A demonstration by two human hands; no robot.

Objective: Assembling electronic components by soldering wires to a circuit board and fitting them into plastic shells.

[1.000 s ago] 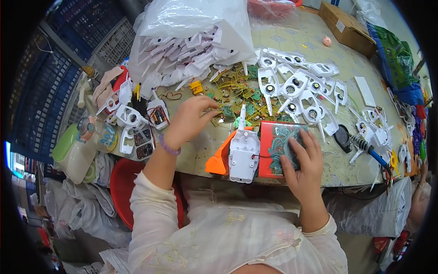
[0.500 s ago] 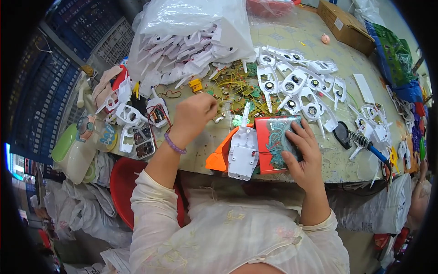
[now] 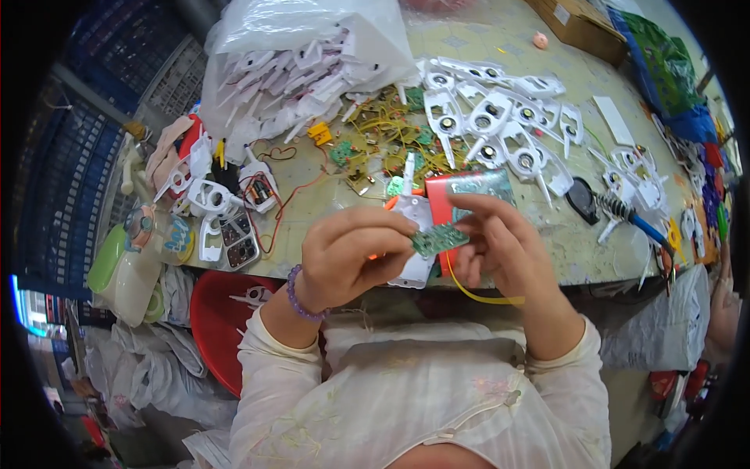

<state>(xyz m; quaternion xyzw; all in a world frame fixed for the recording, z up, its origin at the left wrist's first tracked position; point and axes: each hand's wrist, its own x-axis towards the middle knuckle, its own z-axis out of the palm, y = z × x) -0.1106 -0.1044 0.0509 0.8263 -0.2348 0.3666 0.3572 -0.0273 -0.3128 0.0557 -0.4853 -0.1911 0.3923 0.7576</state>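
Observation:
My left hand (image 3: 351,246), with a purple bead bracelet at its wrist, pinches a small green circuit board (image 3: 439,239) above the table's near edge. My right hand (image 3: 508,250) is at the board's right end, its fingers bent and apart; whether they touch the board cannot be made out. A yellow wire (image 3: 476,297) hangs below the board and runs across to my right wrist. Beneath the hands lies a white plastic housing (image 3: 414,209), partly hidden. Beside it is a red box (image 3: 439,195) with a dark patterned face. Little shows of an orange piece under the housing.
Behind the hands lies a heap of wired circuit boards (image 3: 383,129). White plastic frames (image 3: 488,117) are piled right of it. A bag of white parts (image 3: 305,62) stands back left. To the right are a blue-handled soldering iron (image 3: 644,228) and a box (image 3: 582,27).
My left hand has come from the board heap to the middle, now with a circuit board. My right hand has left the red box and risen beside the board. The whole view has shifted slightly.

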